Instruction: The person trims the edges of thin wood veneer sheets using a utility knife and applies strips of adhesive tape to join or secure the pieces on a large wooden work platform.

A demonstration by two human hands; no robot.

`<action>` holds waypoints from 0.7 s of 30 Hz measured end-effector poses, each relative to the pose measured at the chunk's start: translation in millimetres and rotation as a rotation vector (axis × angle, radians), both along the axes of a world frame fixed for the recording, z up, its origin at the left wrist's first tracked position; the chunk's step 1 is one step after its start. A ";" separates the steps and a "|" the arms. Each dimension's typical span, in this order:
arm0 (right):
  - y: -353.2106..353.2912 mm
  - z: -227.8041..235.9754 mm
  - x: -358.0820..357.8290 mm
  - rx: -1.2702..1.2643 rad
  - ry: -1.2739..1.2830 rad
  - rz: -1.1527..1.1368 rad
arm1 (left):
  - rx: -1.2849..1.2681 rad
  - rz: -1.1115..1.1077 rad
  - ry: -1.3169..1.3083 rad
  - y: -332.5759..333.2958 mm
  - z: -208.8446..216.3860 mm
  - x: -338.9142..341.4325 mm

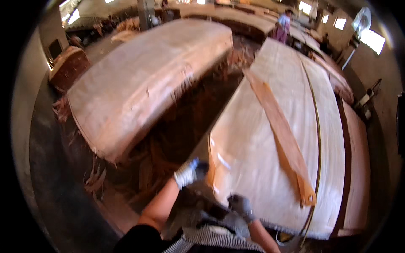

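A large pale wood veneer sheet [236, 130] lies on top of a stack in front of me. Across it slants a long, narrow orange-brown veneer strip [280, 122], with a small hole at its near end. At the stack's left edge a torn orange veneer piece [217, 173] hangs beside my left hand [192, 172]. That hand wears a white, blue and dark glove, and its fingers are smeared by motion. My right hand [241, 205], in a grey glove, rests at the near left corner of the sheet. Its fingers are curled; what they hold is hidden.
Another tall veneer stack [147, 80] stands to the left, its side ragged. Torn veneer scraps [152, 168] litter the gap between both stacks. A dark cord [315, 114] runs along the sheet's right part. Farther back a person [283, 26] stands near more stacks.
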State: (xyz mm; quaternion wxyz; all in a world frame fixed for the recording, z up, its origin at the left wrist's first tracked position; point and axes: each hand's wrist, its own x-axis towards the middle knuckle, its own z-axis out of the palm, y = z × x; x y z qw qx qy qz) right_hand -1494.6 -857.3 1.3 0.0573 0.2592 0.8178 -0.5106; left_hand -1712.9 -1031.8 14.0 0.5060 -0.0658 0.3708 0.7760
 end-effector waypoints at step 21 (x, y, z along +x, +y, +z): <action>38.6 1.1 71.4 -0.242 -0.146 -0.255 | -1.090 0.067 0.818 -130.7 -112.2 17.5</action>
